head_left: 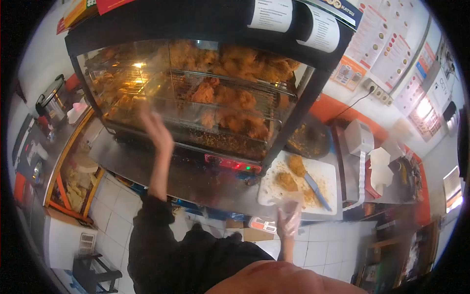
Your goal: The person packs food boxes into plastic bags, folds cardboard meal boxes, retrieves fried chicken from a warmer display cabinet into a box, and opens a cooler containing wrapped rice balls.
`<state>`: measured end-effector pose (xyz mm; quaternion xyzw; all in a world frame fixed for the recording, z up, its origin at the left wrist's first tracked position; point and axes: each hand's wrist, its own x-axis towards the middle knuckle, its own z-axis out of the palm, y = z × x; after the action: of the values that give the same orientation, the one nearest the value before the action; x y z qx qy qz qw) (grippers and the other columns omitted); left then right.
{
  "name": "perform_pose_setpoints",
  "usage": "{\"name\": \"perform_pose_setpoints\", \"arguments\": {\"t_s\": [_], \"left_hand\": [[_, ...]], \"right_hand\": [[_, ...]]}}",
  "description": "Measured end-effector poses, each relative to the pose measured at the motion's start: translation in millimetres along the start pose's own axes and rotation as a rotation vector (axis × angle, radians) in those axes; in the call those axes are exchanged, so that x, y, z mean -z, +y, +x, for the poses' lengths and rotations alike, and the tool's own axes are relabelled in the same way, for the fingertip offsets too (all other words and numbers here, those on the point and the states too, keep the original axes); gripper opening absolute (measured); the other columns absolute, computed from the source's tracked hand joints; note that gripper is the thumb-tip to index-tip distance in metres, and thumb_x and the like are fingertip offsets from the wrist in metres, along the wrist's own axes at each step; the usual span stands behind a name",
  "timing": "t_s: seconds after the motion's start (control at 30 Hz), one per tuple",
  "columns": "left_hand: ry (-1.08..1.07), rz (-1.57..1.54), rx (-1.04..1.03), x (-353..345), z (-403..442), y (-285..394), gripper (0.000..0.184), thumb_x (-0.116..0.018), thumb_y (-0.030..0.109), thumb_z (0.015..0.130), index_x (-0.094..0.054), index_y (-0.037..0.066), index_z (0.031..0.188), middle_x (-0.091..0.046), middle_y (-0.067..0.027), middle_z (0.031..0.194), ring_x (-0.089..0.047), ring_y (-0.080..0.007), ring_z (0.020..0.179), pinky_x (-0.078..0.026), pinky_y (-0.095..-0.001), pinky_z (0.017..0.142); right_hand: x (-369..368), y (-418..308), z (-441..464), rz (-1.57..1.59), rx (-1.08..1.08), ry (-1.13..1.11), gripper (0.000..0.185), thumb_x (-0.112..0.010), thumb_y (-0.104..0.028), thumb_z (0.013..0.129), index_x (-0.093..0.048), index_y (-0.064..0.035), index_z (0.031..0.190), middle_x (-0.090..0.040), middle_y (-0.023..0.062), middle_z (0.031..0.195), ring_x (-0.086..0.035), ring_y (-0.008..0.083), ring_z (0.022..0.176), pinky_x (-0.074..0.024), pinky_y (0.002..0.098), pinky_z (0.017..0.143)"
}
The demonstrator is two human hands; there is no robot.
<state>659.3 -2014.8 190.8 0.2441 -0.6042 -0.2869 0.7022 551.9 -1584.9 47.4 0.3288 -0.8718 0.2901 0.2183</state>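
Note:
A glass display case (210,158) holds racks of fried chicken (237,100). My left hand (155,128) is raised at the lower left part of its glass front, fingers extended and slightly blurred, with nothing seen in it. My right hand (289,219) wears a clear plastic glove and is at the front edge of a white cutting board (320,172); blur hides what its fingers do. On the board lie pieces of fried chicken (286,182), crumbs and a knife with a blue-grey handle (320,198).
Behind the board sits a dark pan (308,137) with crumbs. White boxes (359,137) stand on the right counter. A wooden-framed bin (76,188) is at the left, and a dark stool (95,274) stands on the tiled floor.

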Motion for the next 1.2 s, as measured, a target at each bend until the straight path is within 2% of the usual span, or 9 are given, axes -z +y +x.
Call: {"name": "perform_pose_setpoints", "arguments": {"t_s": [0.17,0.3,0.6,0.7,0.9,1.0,1.03,1.1,1.2], "left_hand": [[0.109,0.333,-0.119,17,99,-103,0.059,-0.025,0.043,0.097,-0.018,0.009,0.144,-0.009,-0.0169,0.15,-0.007,-0.0319,0.139,-0.007,-0.0442,0.111],[0.09,0.446,-0.263,15,113,-120,0.063,-0.019,0.049,0.095,-0.015,0.012,0.145,-0.007,-0.0161,0.151,-0.003,-0.0308,0.14,0.001,-0.0463,0.111],[0.09,0.471,-0.288,53,157,-152,0.066,-0.016,0.053,0.094,-0.019,0.011,0.144,-0.01,-0.0168,0.15,-0.006,-0.0329,0.139,-0.003,-0.0498,0.11],[0.076,0.502,-0.334,66,171,-158,0.065,-0.015,0.052,0.095,-0.019,0.011,0.144,-0.012,-0.0176,0.15,-0.008,-0.0335,0.139,-0.005,-0.0501,0.11],[0.191,0.393,-0.287,30,125,-89,0.06,-0.026,0.042,0.097,-0.021,0.004,0.142,-0.016,-0.0173,0.149,-0.012,-0.0314,0.138,-0.01,-0.0459,0.111],[-0.201,-0.073,-0.242,-43,34,-16,0.055,-0.048,0.022,0.089,-0.03,0.005,0.138,-0.043,-0.0165,0.13,-0.038,-0.0304,0.121,-0.023,-0.047,0.104],[-0.311,0.03,-0.646,-60,15,8,0.052,-0.049,0.021,0.087,-0.037,0.01,0.137,-0.05,-0.0145,0.123,-0.043,-0.0289,0.115,-0.027,-0.0497,0.101],[-0.609,0.118,-0.889,-105,-42,10,0.053,-0.041,0.046,0.09,-0.031,0.032,0.14,-0.022,-0.0056,0.148,-0.018,-0.0252,0.137,-0.008,-0.0527,0.111],[-0.45,0.436,-1.134,-139,-56,13,0.057,-0.042,0.048,0.09,-0.022,0.037,0.142,-0.021,-0.0013,0.15,-0.02,-0.0216,0.138,-0.008,-0.0531,0.11]], "right_hand": [[8,-5,21,0.054,-0.207,-0.032,0.083,-0.069,-0.017,0.077,-0.017,-0.002,0.141,-0.037,0.0224,0.136,-0.042,0.0379,0.119,-0.0428,0.0443,0.09],[4,-28,32,0.263,-0.7,0.106,0.044,-0.073,-0.02,0.074,-0.051,-0.0067,0.109,-0.055,0.0089,0.097,-0.051,0.0207,0.09,-0.0453,0.0329,0.073],[31,-116,96,-0.478,-0.159,0.305,0.05,-0.078,-0.025,0.066,-0.052,-0.0077,0.105,-0.048,0.0157,0.106,-0.044,0.0319,0.108,-0.0348,0.0412,0.094],[18,-90,90,0.199,-0.372,0.46,0.048,-0.077,-0.02,0.067,-0.052,-0.0054,0.106,-0.049,0.0145,0.106,-0.046,0.0304,0.104,-0.0372,0.0402,0.091],[24,-108,63,0.439,-0.41,0.45,0.065,-0.076,-0.021,0.071,-0.045,-0.0002,0.124,-0.047,0.014,0.121,-0.047,0.0275,0.11,-0.0391,0.0377,0.094],[-10,-90,91,0.756,-0.233,0.555,0.058,-0.06,-0.037,0.084,-0.046,-0.001,0.127,-0.041,0.0181,0.134,-0.048,0.0291,0.114,-0.0403,0.0403,0.095],[-24,-77,103,0.693,-0.279,0.548,0.054,-0.055,-0.04,0.088,-0.049,-0.0009,0.125,-0.042,0.0177,0.134,-0.05,0.0287,0.111,-0.0427,0.0406,0.092],[-37,-56,116,0.372,-0.397,0.463,0.051,-0.049,-0.041,0.091,-0.052,-0.0009,0.122,-0.046,0.0165,0.13,-0.054,0.0278,0.105,-0.0458,0.0404,0.088],[-40,-51,116,0.607,-0.671,0.488,0.037,-0.051,-0.031,0.091,-0.059,-0.0004,0.109,-0.061,0.0139,0.105,-0.059,0.0204,0.082,-0.0493,0.0345,0.079]]}}
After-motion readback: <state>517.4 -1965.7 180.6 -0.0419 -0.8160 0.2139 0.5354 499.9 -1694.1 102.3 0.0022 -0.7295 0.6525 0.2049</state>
